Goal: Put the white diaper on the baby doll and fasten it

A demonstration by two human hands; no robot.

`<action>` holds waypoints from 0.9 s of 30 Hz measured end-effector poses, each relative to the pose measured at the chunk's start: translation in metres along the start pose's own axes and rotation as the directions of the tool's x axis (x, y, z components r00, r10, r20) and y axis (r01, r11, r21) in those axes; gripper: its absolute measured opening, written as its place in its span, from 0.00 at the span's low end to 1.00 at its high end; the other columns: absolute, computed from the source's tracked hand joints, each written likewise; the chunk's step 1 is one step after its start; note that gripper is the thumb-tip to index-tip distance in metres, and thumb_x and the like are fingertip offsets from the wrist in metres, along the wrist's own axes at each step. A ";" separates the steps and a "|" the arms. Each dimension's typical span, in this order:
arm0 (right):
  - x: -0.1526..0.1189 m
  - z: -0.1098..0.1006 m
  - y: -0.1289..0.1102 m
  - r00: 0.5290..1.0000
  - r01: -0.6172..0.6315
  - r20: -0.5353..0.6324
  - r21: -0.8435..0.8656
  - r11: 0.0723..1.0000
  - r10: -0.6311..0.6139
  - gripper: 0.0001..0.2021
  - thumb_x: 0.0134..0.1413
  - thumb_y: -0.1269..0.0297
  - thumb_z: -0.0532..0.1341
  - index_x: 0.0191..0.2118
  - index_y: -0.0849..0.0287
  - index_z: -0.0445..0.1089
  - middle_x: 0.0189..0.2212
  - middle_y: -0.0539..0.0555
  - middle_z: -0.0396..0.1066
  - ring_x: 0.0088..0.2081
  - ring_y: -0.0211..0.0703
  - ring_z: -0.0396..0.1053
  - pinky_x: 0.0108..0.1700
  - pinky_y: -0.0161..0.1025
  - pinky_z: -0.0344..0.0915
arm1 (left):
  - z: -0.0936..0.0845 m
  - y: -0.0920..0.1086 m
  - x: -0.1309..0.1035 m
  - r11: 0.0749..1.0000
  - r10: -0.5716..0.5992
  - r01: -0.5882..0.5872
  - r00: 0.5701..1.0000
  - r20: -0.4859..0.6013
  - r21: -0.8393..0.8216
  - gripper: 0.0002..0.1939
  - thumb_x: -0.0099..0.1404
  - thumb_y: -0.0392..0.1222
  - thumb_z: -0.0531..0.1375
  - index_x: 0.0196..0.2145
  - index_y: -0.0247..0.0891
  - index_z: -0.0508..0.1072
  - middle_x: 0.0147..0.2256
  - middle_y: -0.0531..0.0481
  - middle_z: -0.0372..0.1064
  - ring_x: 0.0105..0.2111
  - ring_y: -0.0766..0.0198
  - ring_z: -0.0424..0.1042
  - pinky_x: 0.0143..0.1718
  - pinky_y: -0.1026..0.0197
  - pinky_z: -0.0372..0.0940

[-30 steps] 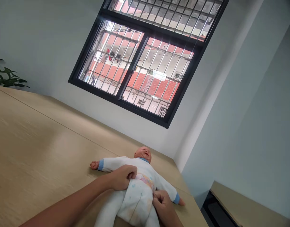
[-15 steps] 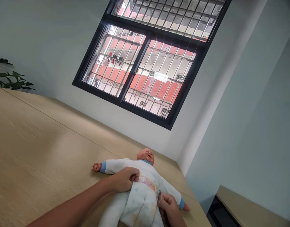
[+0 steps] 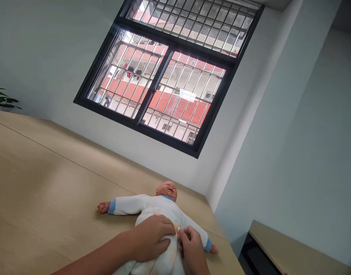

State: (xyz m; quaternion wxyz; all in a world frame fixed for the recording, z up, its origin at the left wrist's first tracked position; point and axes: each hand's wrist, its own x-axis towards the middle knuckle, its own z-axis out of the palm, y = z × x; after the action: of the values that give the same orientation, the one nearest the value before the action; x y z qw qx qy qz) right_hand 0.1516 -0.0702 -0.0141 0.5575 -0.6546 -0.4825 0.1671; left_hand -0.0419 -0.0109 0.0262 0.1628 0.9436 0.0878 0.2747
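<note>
A baby doll (image 3: pixel 166 190) in a white outfit with blue cuffs and collar lies on its back, arms spread. Around its middle is a white diaper (image 3: pixel 167 252) with a coloured print at the waist. My left hand (image 3: pixel 154 235) rests across the diaper's front, its thumb apart from the fingers, covering much of the waistband. Close beside it, my right hand (image 3: pixel 191 244) is closed, with thumb and forefinger pinching the diaper's side edge near the waist. Exactly which bit of the edge they hold is hidden.
The doll lies on a light wooden table (image 3: pixel 49 183) pushed near the wall. A barred window (image 3: pixel 160 84) is above it. At the lower right stands a wood-topped cabinet (image 3: pixel 290 248) with a dark front. Plant leaves (image 3: pixel 3 100) show at the far left.
My left hand has let go of its pinch at the waistband and moved across to the right, lying over the diaper's front. My right hand still pinches the side. The view has shifted slightly.
</note>
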 end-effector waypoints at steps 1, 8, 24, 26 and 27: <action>0.003 -0.003 0.004 0.999 -0.040 0.016 0.050 0.998 0.039 0.18 0.42 0.45 0.60 0.19 0.53 0.60 0.15 0.47 0.57 0.19 0.38 0.54 0.24 0.38 0.54 | 0.001 0.001 0.000 1.000 -0.008 0.008 1.000 0.008 -0.021 0.16 0.61 0.36 0.57 0.45 0.49 0.76 0.47 0.50 0.77 0.48 0.53 0.71 0.54 0.52 0.61; 0.015 -0.017 0.021 0.988 -0.144 0.103 0.295 0.945 0.118 0.22 0.41 0.42 0.64 0.19 0.53 0.58 0.14 0.46 0.58 0.16 0.35 0.52 0.21 0.36 0.52 | 0.006 0.017 0.018 0.976 -0.067 0.033 0.986 0.151 0.215 0.16 0.68 0.51 0.54 0.49 0.50 0.76 0.49 0.49 0.76 0.48 0.43 0.68 0.49 0.35 0.58; 0.005 -0.007 0.014 0.988 0.053 0.119 0.315 0.948 -0.095 0.22 0.46 0.44 0.67 0.22 0.57 0.62 0.17 0.46 0.60 0.22 0.35 0.56 0.26 0.34 0.53 | 0.025 0.027 0.033 0.894 -0.154 0.062 0.972 0.175 0.445 0.18 0.64 0.46 0.54 0.41 0.35 0.81 0.46 0.37 0.73 0.49 0.43 0.66 0.48 0.39 0.64; 0.003 -0.001 0.011 0.988 0.091 0.094 0.296 0.951 -0.123 0.21 0.47 0.46 0.66 0.22 0.57 0.62 0.19 0.46 0.60 0.23 0.36 0.56 0.27 0.35 0.55 | 0.024 0.029 0.032 0.894 -0.159 0.069 0.973 0.169 0.442 0.20 0.64 0.47 0.55 0.43 0.32 0.80 0.51 0.33 0.69 0.51 0.42 0.65 0.50 0.38 0.64; 0.002 0.001 0.010 0.987 0.097 0.093 0.283 0.954 -0.128 0.20 0.47 0.46 0.66 0.23 0.57 0.62 0.20 0.46 0.60 0.24 0.37 0.56 0.28 0.35 0.56 | 0.023 0.030 0.032 0.897 -0.166 0.075 0.971 0.174 0.436 0.20 0.64 0.47 0.55 0.43 0.32 0.80 0.54 0.32 0.67 0.52 0.41 0.64 0.51 0.38 0.63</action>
State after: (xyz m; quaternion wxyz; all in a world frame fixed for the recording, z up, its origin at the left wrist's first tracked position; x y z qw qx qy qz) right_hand 0.1564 -0.0669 -0.0224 0.6248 -0.5311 -0.5210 0.2368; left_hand -0.0002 -0.0371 0.0340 -0.0223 0.9724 0.1867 0.1385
